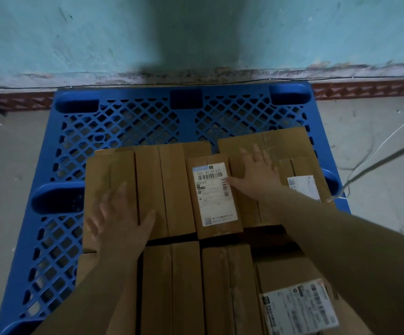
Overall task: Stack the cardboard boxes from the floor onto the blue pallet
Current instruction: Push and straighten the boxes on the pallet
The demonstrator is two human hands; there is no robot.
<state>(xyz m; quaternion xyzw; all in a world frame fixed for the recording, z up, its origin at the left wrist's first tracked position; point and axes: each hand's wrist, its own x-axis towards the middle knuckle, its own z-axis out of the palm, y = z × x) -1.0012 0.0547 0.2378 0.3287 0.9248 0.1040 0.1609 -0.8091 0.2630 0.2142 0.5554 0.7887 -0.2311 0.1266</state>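
Note:
Several brown cardboard boxes lie packed together on the blue lattice pallet (123, 122). My left hand (121, 221) rests flat, fingers spread, on top of the left box (123, 180). My right hand (256, 175) lies flat with fingers apart on the right box (268, 141), its thumb touching the white shipping label of the narrow middle box (214, 197). Closer to me sit more boxes (196, 286), one of which, at the lower right, carries a white label (300, 308). Neither hand grips anything.
A turquoise wall (75, 32) with a worn base stands right behind the pallet. Grey floor (7, 177) lies on both sides. White and grey cables (377, 151) run across the floor at the right, near the pallet's edge.

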